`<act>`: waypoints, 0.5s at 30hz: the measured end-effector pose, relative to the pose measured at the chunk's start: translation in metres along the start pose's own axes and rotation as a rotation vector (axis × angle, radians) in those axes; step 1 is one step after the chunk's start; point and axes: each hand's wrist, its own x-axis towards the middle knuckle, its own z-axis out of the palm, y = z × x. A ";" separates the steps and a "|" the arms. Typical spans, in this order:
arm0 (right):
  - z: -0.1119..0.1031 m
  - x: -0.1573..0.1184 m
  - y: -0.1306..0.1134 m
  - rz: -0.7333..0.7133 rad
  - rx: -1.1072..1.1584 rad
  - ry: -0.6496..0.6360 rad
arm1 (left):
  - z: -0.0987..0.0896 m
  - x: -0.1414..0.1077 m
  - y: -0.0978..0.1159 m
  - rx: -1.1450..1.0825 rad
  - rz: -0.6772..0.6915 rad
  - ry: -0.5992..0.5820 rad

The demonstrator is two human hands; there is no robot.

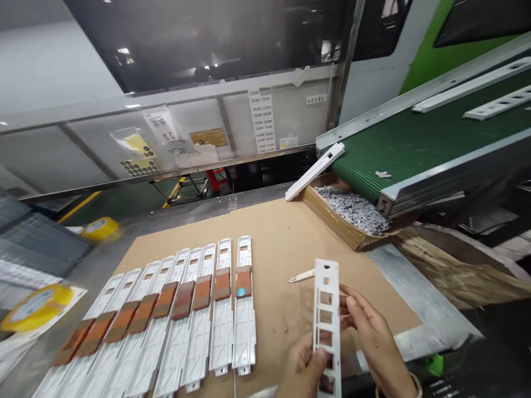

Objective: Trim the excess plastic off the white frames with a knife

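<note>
My left hand [302,369] and my right hand [375,337] both grip a long white plastic strip [327,315] with rectangular cut-outs, held upright over the cardboard sheet [282,237]. The left hand pinches its lower end, the right hand holds its middle from the right. To the left lies a row of several similar white strips [174,315], side by side, each with a brown tape patch across it. A small knife [302,276] lies on the cardboard just left of the held strip's top.
A cardboard box of small grey scraps [352,213] sits under the end of a green conveyor belt [418,143], which carries more white strips [495,104]. Another strip [315,170] leans on the box. Yellow tape rolls [37,305] lie at the left.
</note>
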 end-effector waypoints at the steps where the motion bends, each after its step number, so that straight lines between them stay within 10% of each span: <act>1: -0.005 -0.009 0.006 -0.021 -0.040 0.024 | 0.006 0.006 0.002 -0.032 0.018 0.063; 5: -0.020 -0.069 0.030 -0.083 -0.186 0.056 | 0.036 0.016 0.001 -0.127 -0.026 0.186; 9: -0.043 -0.119 0.060 -0.020 -0.278 0.244 | 0.061 0.009 -0.021 0.002 -0.013 0.004; 15: -0.148 -0.166 0.132 0.395 -0.390 0.833 | 0.050 0.004 -0.046 0.343 -0.013 -0.042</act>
